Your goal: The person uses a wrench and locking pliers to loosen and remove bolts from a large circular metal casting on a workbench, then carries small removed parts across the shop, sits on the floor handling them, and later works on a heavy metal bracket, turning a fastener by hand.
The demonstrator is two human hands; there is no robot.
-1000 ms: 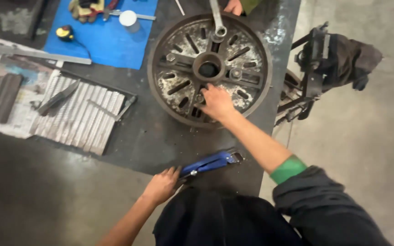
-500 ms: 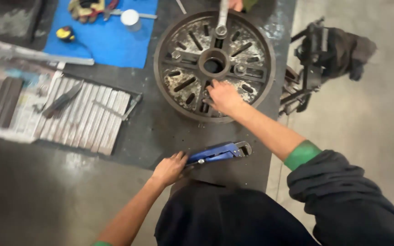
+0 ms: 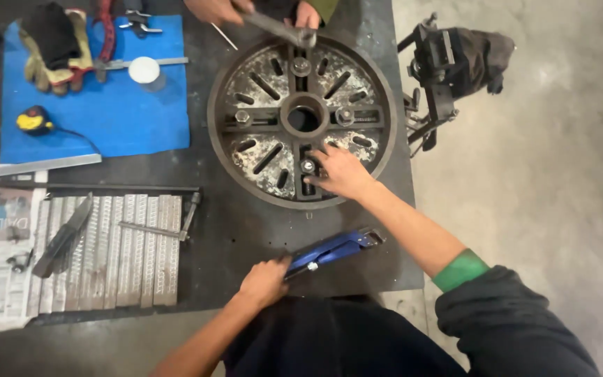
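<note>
A round, slotted metal faceplate (image 3: 246,150) with a centre hole lies flat on the dark workbench (image 3: 239,230). My right hand (image 3: 340,172) rests on its near side, fingers on a bolt (image 3: 308,167) in a slot. My left hand (image 3: 265,281) grips the handle of a blue pipe wrench (image 3: 333,249) lying near the bench's front edge. Across the bench, another person's hands (image 3: 259,10) hold a spanner (image 3: 280,29) on a nut at the plate's far rim.
A blue cloth (image 3: 106,122) at the far left carries work gloves (image 3: 54,42), red pliers, a white cap and a yellow tape measure (image 3: 34,121). Ribbed metal strips (image 3: 106,251) with a tool lie on newspaper at the left. A bench vise (image 3: 444,77) hangs off the right edge.
The view has shifted so the plate sits lower and nearer. My left hand now has hold of the wrench handle. My right hand stays on the plate's near side.
</note>
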